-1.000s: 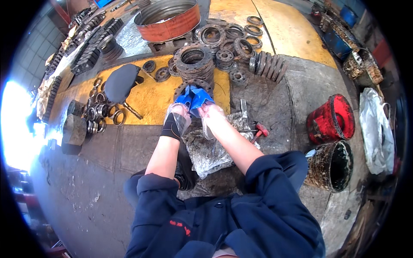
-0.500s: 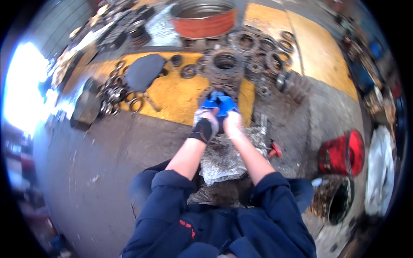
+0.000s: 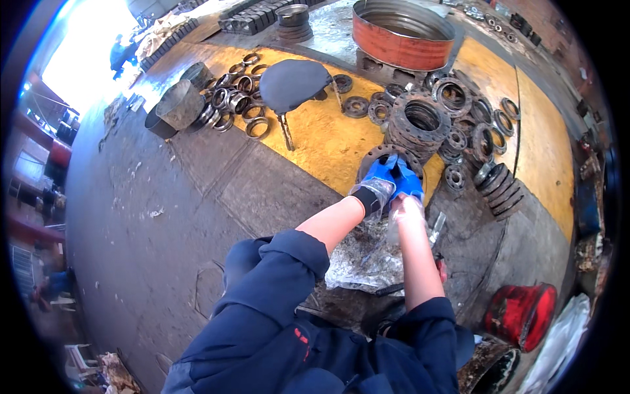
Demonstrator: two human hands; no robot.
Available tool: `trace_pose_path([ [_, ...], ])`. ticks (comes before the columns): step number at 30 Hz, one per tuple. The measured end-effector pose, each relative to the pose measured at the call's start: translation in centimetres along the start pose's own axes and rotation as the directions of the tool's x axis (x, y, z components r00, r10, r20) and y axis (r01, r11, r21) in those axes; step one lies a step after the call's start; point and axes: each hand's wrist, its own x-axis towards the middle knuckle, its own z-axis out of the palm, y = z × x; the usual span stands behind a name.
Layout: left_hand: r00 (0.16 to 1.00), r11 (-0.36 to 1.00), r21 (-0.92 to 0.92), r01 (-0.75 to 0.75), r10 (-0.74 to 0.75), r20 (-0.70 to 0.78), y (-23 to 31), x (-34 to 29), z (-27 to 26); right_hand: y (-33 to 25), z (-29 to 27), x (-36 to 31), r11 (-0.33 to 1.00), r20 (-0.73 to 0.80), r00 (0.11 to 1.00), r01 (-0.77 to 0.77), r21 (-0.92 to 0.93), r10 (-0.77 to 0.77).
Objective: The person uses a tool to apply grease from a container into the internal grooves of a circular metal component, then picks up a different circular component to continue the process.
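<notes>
Harsh upper-left glare (image 3: 92,56), curved edges

Navy jacket (image 3: 252,341), rolled sleeves (image 3: 300,255), red marking (image 3: 302,339) — blue-gloved hands (image 3: 408,184), black wristband (image 3: 367,197).

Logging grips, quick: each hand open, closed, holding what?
Left hand: gloved, at the dark flanged ring; grip cannot be told.
Right hand: beside the left; grip cannot be told.

Rusty orange drum section (image 3: 403,49) with liquid in it, sitting past the far edge of the yellow sheet (image 3: 315,154). There's a dark seat pad (image 3: 292,85) standing over that sheet, plus loose shiny rings (image 3: 237,100) toward its left end. Right side of the floor (image 3: 164,262): red bucket (image 3: 504,310), a crusty dark bucket (image 3: 476,368) and a pale sack (image 3: 558,348), all close together.
</notes>
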Motion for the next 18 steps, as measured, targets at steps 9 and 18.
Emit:
trace_pose_path([
  [9,0.942,0.908,0.275,0.317,-0.269,-0.198,5.1,-2.4,-0.8,2.2,-1.8,4.2,0.784,0.181,0.946,0.325,-0.529,-0.270],
  [18,0.967,0.522,0.814,-0.253,0.158,0.199,-3.0,2.5,-3.2,2.7,-2.1,5.7,0.892,-0.012,0.991,-0.113,0.438,0.131],
])
